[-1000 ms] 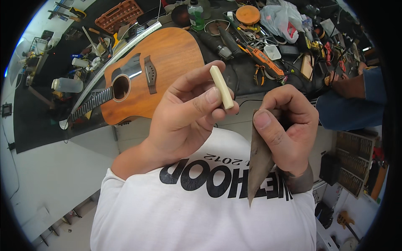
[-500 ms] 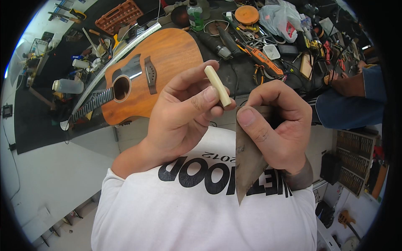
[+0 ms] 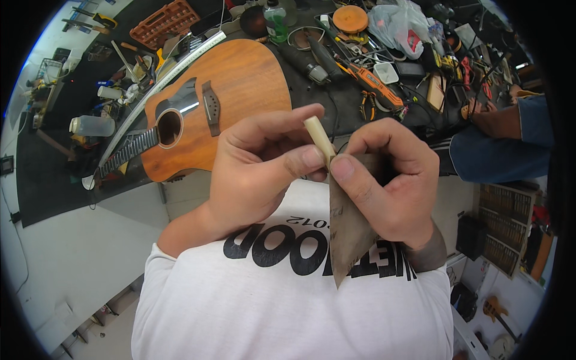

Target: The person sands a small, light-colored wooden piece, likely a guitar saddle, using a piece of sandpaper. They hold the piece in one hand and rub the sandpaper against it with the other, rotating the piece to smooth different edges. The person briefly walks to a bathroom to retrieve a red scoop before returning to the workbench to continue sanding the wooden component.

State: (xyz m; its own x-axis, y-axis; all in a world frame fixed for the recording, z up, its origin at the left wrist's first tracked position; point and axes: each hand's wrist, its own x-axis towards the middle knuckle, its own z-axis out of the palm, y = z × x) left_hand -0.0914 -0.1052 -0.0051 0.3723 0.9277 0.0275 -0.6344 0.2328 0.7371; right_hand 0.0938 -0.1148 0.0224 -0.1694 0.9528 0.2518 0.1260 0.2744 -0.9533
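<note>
Between the thumb and fingers of my left hand (image 3: 258, 159) is a small cream-coloured bar (image 3: 319, 133), shaped like a guitar nut blank and tilted. My right hand (image 3: 393, 180) pinches a folded piece of brown-grey sandpaper (image 3: 351, 231), which hangs to a point in front of my shirt. The sandpaper's top corner meets the lower end of the bar, next to my right thumb. My left fingertips behind the bar are partly hidden. Beyond my left hand an acoustic guitar (image 3: 249, 81) lies face up on the dark workbench (image 3: 54, 180), its neck toward the left.
An orange rotary tool (image 3: 375, 84), pliers (image 3: 368, 107), a plastic bag (image 3: 399, 27) and many small tools crowd the back right of the bench. A clear bottle (image 3: 93, 126) lies left of the guitar neck. Another person's leg (image 3: 498, 150) is at the right.
My hands have come together: the bar has moved down and right, and the sandpaper slightly left, so that they now meet. The whole view has shifted a little.
</note>
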